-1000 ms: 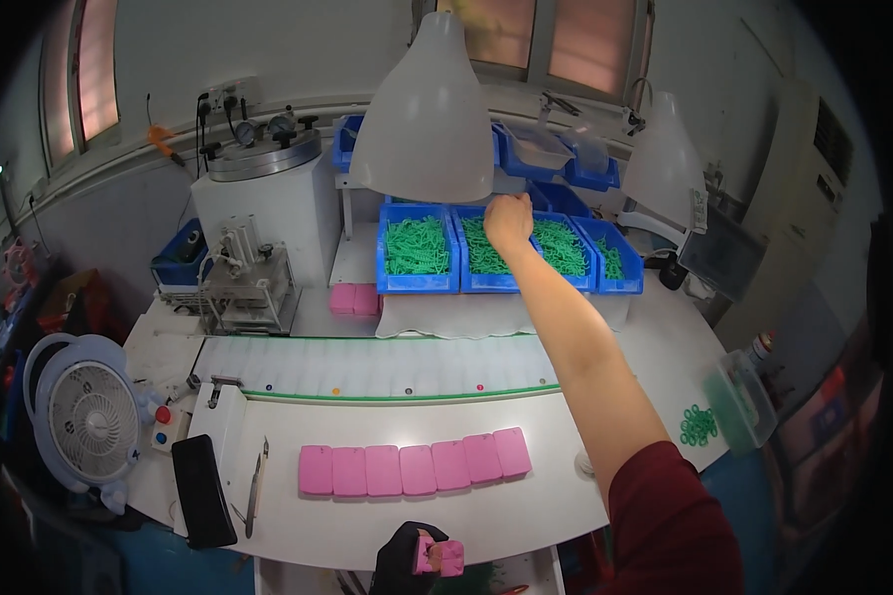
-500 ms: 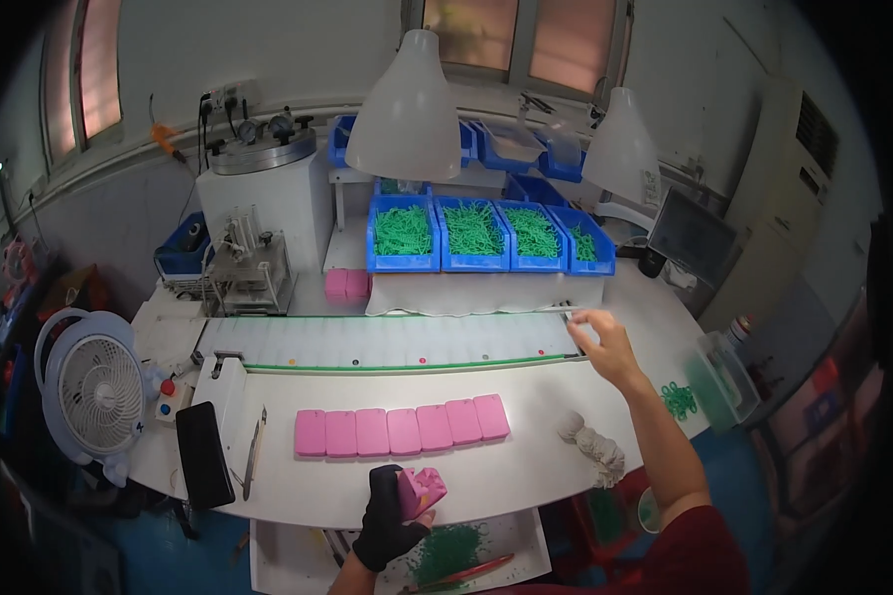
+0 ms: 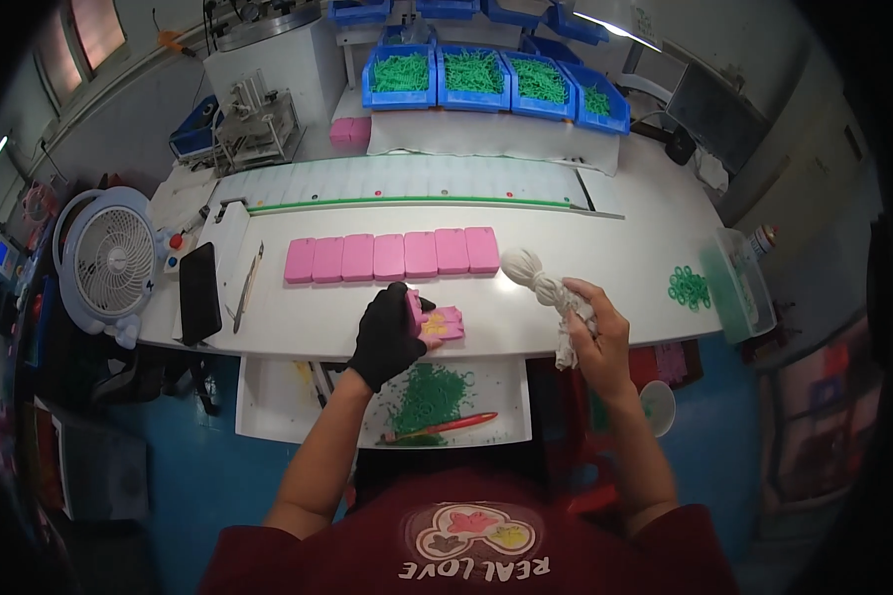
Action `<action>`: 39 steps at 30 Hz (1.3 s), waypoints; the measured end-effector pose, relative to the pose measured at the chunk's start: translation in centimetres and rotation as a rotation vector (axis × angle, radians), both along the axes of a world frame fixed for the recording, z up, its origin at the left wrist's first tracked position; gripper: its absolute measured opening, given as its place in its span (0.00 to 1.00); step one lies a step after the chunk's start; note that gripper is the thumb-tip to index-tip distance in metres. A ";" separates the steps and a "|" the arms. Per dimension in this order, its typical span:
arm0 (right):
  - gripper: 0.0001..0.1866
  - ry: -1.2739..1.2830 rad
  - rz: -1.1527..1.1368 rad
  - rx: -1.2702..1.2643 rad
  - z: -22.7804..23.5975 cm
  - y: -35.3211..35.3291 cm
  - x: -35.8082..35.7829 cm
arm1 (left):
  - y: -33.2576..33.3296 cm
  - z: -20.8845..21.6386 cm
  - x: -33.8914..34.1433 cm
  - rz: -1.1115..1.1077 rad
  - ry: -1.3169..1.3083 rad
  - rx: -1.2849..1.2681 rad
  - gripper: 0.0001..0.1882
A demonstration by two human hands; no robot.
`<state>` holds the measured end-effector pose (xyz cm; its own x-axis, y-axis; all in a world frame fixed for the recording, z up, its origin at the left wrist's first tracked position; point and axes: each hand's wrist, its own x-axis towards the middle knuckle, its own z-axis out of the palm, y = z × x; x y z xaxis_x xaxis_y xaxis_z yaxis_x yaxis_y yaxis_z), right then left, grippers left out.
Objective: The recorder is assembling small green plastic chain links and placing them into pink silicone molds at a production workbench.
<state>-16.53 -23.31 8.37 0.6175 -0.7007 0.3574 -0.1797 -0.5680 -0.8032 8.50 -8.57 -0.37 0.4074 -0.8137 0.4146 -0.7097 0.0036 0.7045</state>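
The gloved left hand (image 3: 387, 337) pinches a pink mould (image 3: 450, 322) in its fingers at the worktop (image 3: 546, 236) edge, apparently open, not yet closed up. The right hand (image 3: 605, 352) wraps its fingers round a whitish bundle (image 3: 531, 272); seven pink blocks (image 3: 389, 256) already lie lined up

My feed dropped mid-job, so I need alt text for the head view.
A person's black-gloved left grip holds an opened pink mold; the bare right grip holds a tied white cloth bundle. Beyond, seven pink blocks lie in a row on a white worktable, with blue bins of green pieces behind.
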 end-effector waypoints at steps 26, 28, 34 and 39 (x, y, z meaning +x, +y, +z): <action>0.17 0.188 -0.072 -0.745 -2.9 0.7 -0.9 | 0.6 0.1 -0.9 0.009 -0.054 0.075 0.28; 0.10 0.132 0.255 -0.501 -3.3 4.0 0.5 | 0.6 -0.8 -0.1 -0.056 0.138 -0.016 0.28; 0.10 0.609 0.764 -0.509 -11.6 6.0 2.4 | 2.1 1.2 1.1 -0.004 0.118 0.080 0.27; 0.05 0.604 0.850 -0.538 -13.5 6.1 3.1 | 3.5 0.6 1.9 0.026 0.116 0.097 0.27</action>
<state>-13.45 -17.17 -5.15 0.9849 0.1709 -0.0289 0.1514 -0.9294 -0.3367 10.41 -5.04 0.23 0.4695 -0.8361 0.2836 -0.6228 -0.0860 0.7776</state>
